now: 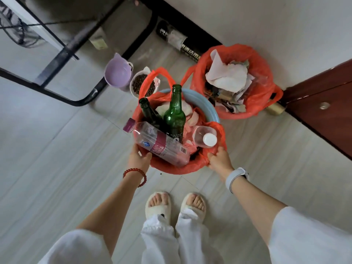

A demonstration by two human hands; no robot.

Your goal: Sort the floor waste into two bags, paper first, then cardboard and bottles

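Slippered feet point(176, 203) at 6 o'clock, white trousers below. Both hands up at the near rim of the bottle bag point(171, 167), a red plastic bag lining a pale blue bin point(206, 103). Left hand point(138, 158) at 7 o'clock of the rim, fingers curled over the edge, just under the clear water bottle point(160, 142). Right hand point(219, 159) at 5 o'clock, pinching a fold of red plastic.

Water bottle lying tilted across the rim, long axis 10 to 4 o'clock, purple cap outward at 10; left hand nearer. Two green glass bottles point(174, 115) upright-ish behind, necks toward 12. Small clear bottle with white cap point(209, 139) at 3 o'clock inside, close to right hand.

Paper bag point(262, 77) at 1 o'clock, just beside, apart, stuffed with crumpled white paper point(226, 77). Probably near done; no loose waste seen on visible floor. Risk: water bottle rolling off rim.

Pet food bowl point(142, 86) and purple bowl point(118, 73) at 11 o'clock.
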